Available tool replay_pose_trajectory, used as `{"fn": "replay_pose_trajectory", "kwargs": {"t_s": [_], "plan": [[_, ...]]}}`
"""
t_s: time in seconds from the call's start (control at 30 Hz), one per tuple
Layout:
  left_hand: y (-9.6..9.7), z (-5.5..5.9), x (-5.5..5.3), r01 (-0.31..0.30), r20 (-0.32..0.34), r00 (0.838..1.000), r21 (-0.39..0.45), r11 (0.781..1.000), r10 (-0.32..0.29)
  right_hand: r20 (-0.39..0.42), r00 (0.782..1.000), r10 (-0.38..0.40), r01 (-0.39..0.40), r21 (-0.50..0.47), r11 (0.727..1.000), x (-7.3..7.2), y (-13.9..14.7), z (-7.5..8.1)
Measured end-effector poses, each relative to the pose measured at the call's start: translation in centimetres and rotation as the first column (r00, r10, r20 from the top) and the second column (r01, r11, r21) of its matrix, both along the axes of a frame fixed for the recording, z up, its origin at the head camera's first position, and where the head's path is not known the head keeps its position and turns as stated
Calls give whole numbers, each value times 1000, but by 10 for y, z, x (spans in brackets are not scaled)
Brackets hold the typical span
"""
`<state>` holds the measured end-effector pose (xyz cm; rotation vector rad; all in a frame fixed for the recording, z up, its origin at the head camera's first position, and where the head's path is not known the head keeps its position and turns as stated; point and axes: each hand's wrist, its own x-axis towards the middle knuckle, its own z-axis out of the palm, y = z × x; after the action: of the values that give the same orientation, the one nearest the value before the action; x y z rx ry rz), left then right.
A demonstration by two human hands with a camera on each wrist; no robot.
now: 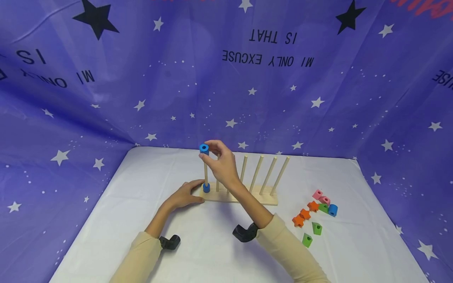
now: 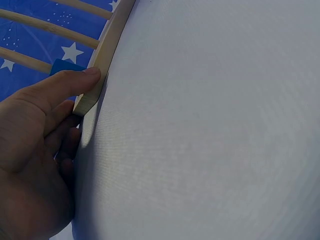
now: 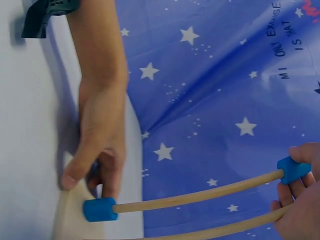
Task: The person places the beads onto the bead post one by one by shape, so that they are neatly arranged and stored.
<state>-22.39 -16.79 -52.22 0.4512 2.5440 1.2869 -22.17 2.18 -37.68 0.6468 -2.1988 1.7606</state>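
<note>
A wooden peg stand (image 1: pixel 260 200) with a row of upright pegs sits on the white table. My right hand (image 1: pixel 225 167) pinches a blue bead (image 1: pixel 204 148) between thumb and fingers at the top of the leftmost peg (image 3: pixel 220 193); the bead's hole faces up. Another blue bead (image 3: pixel 101 209) is on the same peg, down at the base. With the thumb along the front edge and the fingers around the far side, my left hand (image 1: pixel 185 195) grips the stand's left end. My right hand and forearm hide parts of the middle pegs.
To the right of the stand lie loose beads: orange stars (image 1: pixel 304 214), green triangular beads (image 1: pixel 317 228), pink beads (image 1: pixel 317 194) and a blue bead (image 1: pixel 332 210). A purple cloth with stars (image 1: pixel 226 98) hangs behind and at both sides of the table.
</note>
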Motion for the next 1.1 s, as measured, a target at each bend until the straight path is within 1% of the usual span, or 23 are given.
{"fn": "replay_pose_trajectory", "kwargs": {"t_s": [0.13, 0.23, 0.3, 0.43, 0.57, 0.67, 0.77, 0.93, 1.03, 1.1], "plan": [[-1, 0, -1, 0, 7, 1000, -19, 1000, 0, 12, 999, -34, 35, -24, 999, 1, -4, -15], [-1, -1, -1, -1, 6, 1000, -24, 1000, 1, 32, 997, -69, 71, -66, 995, 2, -6, -28], [-1, -1, -1, -1, 2, 1000, -20, 1000, 1, 52, 996, -73, 78, -97, 992, 3, -8, -37], [0, -1, -1, 4, -4, 1000, -11, 1000, -4, 137, 989, -64, 82, -125, 989, 3, -10, -65], [-1, 0, 0, 2, -9, 1000, -1, 1000, -2, 243, 967, -76, 102, -97, 990, 3, -10, -94], [-1, 0, 0, 5, -18, 1000, 4, 1000, -5, 288, 954, -86, 110, -70, 991, 5, -10, -109], [-1, 0, 0, 10, -27, 1000, 4, 1000, -10, 304, 949, -82, 104, -58, 993, 4, -10, -119], [-1, -1, 0, 13, -30, 999, -3, 1000, -13, 333, 940, -74, 93, -41, 995, 4, -9, -130], [0, 0, 0, 5, -25, 1000, -8, 1000, -5, 348, 934, -77, 77, 14, 997, 8, -5, -132], [0, 0, 0, 1, -20, 1000, -10, 1000, -1, 358, 930, -77, 56, 71, 996, 12, 2, -132]]}}
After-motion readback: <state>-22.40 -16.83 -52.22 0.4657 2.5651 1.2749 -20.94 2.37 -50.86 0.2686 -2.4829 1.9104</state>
